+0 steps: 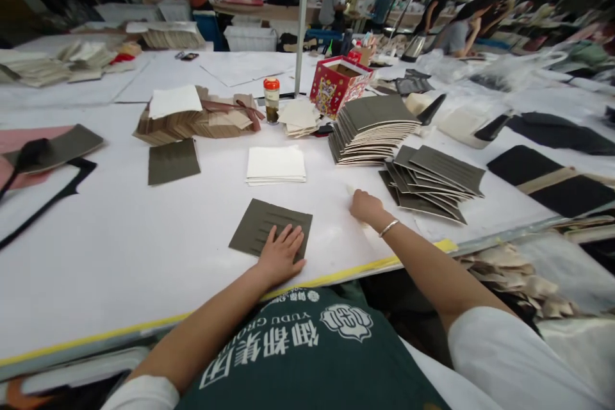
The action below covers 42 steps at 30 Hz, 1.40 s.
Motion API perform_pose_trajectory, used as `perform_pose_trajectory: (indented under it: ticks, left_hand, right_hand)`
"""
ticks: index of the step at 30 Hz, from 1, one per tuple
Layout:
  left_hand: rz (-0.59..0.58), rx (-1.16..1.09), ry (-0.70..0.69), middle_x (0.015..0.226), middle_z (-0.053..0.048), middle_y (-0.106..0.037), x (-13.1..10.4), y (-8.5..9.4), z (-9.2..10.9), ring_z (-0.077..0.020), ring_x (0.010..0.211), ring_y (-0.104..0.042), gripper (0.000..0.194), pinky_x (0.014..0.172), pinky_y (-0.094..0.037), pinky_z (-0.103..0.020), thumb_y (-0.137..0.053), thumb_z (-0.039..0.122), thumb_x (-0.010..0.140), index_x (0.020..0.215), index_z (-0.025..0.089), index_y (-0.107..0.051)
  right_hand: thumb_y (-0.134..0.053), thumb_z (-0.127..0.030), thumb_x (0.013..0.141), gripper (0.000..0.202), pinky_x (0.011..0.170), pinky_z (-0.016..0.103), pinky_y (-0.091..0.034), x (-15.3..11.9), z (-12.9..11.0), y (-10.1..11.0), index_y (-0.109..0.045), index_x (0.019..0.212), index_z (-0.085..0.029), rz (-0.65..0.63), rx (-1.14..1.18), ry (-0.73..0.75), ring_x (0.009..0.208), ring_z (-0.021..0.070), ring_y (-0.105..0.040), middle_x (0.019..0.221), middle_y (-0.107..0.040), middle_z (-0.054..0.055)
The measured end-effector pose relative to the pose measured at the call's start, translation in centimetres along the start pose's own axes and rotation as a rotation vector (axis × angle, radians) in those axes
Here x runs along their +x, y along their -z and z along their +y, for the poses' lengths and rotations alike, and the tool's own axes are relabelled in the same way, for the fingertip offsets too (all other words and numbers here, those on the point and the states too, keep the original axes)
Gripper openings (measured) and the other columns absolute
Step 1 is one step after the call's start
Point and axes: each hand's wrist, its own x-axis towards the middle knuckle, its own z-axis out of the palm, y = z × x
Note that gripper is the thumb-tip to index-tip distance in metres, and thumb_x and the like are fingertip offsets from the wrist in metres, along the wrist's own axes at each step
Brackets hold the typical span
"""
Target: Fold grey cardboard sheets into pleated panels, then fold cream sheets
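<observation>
Nearest the camera: green apron point(307, 359) with white print, right up at the desk point(120, 224) edge. Step in hand, left to right: a plain grey-green piece point(173, 162) lies alone, apart from the hands. Then the slotted panel point(254, 225), flat on the desk in front of the apron, marked with parallel lines and sitting skewed to the desk edge. Left hand point(283, 251) is palm down on its right part, fingers spread; best kept flat with even pressure so the panel can't slip, fingertips off the lines. White sheets point(276, 164) are stacked just beyond, probably worth keeping clean and square. Right hand point(368, 207) is curled low over the desk, apart from the panel, seemingly pinching a pale sliver point(350, 189); too blurred to say what. A light, controlled hold would suit, elbow clear of the loose pile point(437, 182) at right, which is fanned and looks easy to knock; the taller stack point(379, 125) behind leans a bit too. Containers, left to right: white crate point(250, 40) at the back, contents unclear; clear jar point(271, 101), orange lid on, dark stuff low inside; red printed box point(331, 86), top uncovered, brown interior, contents can't be told; metal jug point(413, 49), inside hidden; clear plastic bag point(514, 73), crumpled, contents unclear.
</observation>
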Motion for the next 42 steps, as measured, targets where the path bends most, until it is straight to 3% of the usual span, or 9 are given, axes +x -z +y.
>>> perform_pose_trajectory:
  ticks: [4,7,14,18,23,30,35,39,42]
  left_hand:
    - [-0.154,-0.083,-0.199,0.140,-0.002,-0.037,-3.6,3.2,-2.8,-0.0209,0.131,-0.025,0.056,0.106,-0.015,-0.048,-0.044,0.027,0.078,0.134,0.027,-0.034]
    - [-0.184,-0.164,-0.191,0.134,-0.002,-0.045,-5.0,4.2,-3.4,-0.0203,0.128,-0.033,0.053,0.106,-0.020,-0.045,-0.046,0.021,0.076,0.128,0.027,-0.042]
    - [0.099,-0.096,-0.028,0.136,-0.002,-0.042,-4.5,0.2,-1.7,-0.0216,0.126,-0.035,0.042,0.106,-0.018,-0.046,-0.044,0.043,0.085,0.126,0.031,-0.045]
    - [0.150,-0.073,-0.015,0.133,0.001,-0.046,-4.5,-1.0,-1.7,-0.0194,0.124,-0.038,0.036,0.107,-0.016,-0.045,-0.040,0.039,0.088,0.123,0.032,-0.048]
    - [0.154,-0.087,-0.017,0.134,0.001,-0.046,-4.5,-1.1,-1.9,-0.0202,0.123,-0.039,0.037,0.107,-0.013,-0.046,-0.039,0.041,0.088,0.122,0.032,-0.049]
    - [0.125,-0.110,0.002,0.133,0.001,-0.046,-4.3,-0.6,-1.6,-0.0208,0.123,-0.038,0.036,0.106,-0.014,-0.047,-0.041,0.040,0.088,0.121,0.032,-0.050]
    - [0.104,-0.133,0.096,0.128,-0.003,-0.051,-2.6,0.7,-1.0,-0.0192,0.118,-0.042,0.038,0.106,-0.020,-0.042,-0.039,0.043,0.087,0.117,0.025,-0.053]
    - [0.047,-0.075,0.217,0.136,-0.009,-0.041,0.7,0.7,0.0,-0.0230,0.127,-0.032,0.051,0.107,-0.018,-0.046,-0.037,0.045,0.087,0.128,0.015,-0.043]
    - [-0.031,-0.014,0.228,0.140,-0.013,-0.033,2.5,0.0,0.6,-0.0271,0.131,-0.025,0.058,0.106,-0.015,-0.053,-0.036,0.048,0.086,0.131,0.011,-0.038]
  right_hand:
    - [-0.053,-0.022,0.071,0.026,0.059,0.027,-0.040,0.6,1.1,0.5,-0.057,0.092,-0.007,-0.129,0.177,0.017,0.076,0.0216,-0.059,0.084,-0.062,0.015]
    - [-0.052,-0.021,0.071,0.013,0.052,0.024,-0.037,-0.5,-0.1,1.1,-0.058,0.078,-0.012,-0.160,0.218,0.117,0.061,0.0163,-0.056,0.068,-0.060,0.007]
    - [-0.055,-0.033,0.077,0.026,0.055,0.022,-0.043,-3.2,-9.8,3.6,-0.054,0.097,-0.016,0.036,0.753,0.567,0.056,0.0106,-0.054,0.071,-0.060,0.000]
    - [-0.054,-0.026,0.080,0.014,0.071,0.025,-0.043,-2.0,-13.6,3.8,-0.062,0.087,-0.017,0.126,0.611,0.905,0.074,0.0127,-0.057,0.082,-0.061,0.003]
    - [-0.051,-0.019,0.082,0.012,0.069,0.024,-0.041,-1.8,-13.5,4.1,-0.063,0.081,-0.017,0.072,0.366,1.135,0.074,0.0132,-0.054,0.080,-0.058,0.004]
    - [-0.054,-0.001,0.067,0.030,0.069,0.023,-0.042,-7.6,-8.1,3.9,-0.059,0.091,-0.018,-0.075,0.241,1.101,0.079,0.0145,-0.055,0.091,-0.056,0.005]
    - [-0.053,-0.010,0.073,0.024,0.070,0.025,-0.044,-10.2,-5.6,3.0,-0.060,0.094,-0.020,-0.057,0.328,1.053,0.080,0.0149,-0.058,0.091,-0.059,0.006]
    - [-0.046,-0.030,0.083,0.028,0.068,0.025,-0.047,-8.4,-6.6,2.1,-0.056,0.106,-0.018,0.133,0.590,0.666,0.072,0.0144,-0.061,0.084,-0.064,0.005]
    - [-0.045,-0.030,0.082,0.027,0.062,0.023,-0.046,-6.8,-7.1,1.8,-0.058,0.100,-0.015,0.117,0.603,0.487,0.065,0.0147,-0.062,0.069,-0.065,0.003]
